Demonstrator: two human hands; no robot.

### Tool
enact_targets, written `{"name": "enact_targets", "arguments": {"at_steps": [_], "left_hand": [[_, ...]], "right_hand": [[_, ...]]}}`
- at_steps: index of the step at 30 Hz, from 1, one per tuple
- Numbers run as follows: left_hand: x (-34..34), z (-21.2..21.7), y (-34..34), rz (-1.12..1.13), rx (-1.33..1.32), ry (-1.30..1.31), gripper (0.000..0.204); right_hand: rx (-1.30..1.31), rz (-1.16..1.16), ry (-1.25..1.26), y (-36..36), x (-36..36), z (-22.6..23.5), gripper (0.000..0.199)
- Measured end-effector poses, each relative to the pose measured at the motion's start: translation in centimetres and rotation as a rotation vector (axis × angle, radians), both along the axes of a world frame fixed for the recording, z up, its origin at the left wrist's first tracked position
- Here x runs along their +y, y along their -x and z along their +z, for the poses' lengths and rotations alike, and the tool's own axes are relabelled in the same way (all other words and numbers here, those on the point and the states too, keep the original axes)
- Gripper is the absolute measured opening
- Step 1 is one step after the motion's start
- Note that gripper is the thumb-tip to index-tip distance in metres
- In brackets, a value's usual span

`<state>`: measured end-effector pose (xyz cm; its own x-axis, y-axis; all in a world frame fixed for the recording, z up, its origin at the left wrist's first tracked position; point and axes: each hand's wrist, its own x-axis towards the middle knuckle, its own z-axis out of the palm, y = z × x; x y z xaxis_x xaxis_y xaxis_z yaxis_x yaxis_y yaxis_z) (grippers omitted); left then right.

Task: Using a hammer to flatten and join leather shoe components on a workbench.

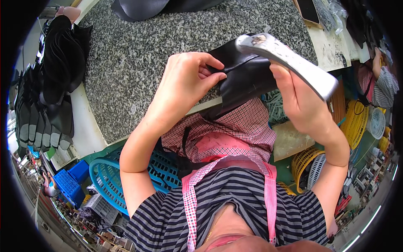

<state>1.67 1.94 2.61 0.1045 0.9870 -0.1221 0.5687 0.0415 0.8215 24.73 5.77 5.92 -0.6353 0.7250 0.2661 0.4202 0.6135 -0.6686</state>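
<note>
A black leather piece (245,84) with a seam across it lies over the near edge of a speckled granite slab (138,54), partly hanging toward my apron. Thumb and fingers of my left hand (187,77) pinch the leather along its left side, by the seam. My right hand (300,101) is closed round a silver shoemaker's hammer (289,54), whose handle is hidden by the hand. The hammer's round end is over the leather's far part; whether it touches cannot be made out.
More black pieces (145,8) lie at the slab's far edge. Stacked black leather parts (63,59) hang at the left. A phone (309,10) rests at the far right. A turquoise basket (94,176) and yellow basket (356,122) stand below; another person (384,84) is at right.
</note>
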Motion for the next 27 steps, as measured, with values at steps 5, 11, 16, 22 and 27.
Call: {"name": "enact_targets", "arguments": {"at_steps": [5,11,16,22,27], "left_hand": [[0.2,-0.3,-0.1,0.025,-0.068,0.017,0.021],[-0.1,-0.1,-0.6,0.048,-0.045,-0.037,0.02],[-1.3,-0.9,0.4,0.115,-0.043,-0.166,0.016],[-3.7,-1.4,0.7,0.392,0.004,-0.209,0.014],[-4.8,-1.5,0.3,0.379,-0.014,-0.22,0.013]], "right_hand": [[-0.288,0.061,0.243,0.4,0.6,-0.2,0.02],[-0.323,0.041,0.155,-0.3,-1.2,-0.6,0.02],[-0.098,-0.141,0.133,-0.5,0.4,0.2,0.022],[-0.005,0.022,0.242,1.1,-1.5,1.1,0.013],[-0.414,0.099,0.682,2.4,-0.8,0.6,0.03]]}}
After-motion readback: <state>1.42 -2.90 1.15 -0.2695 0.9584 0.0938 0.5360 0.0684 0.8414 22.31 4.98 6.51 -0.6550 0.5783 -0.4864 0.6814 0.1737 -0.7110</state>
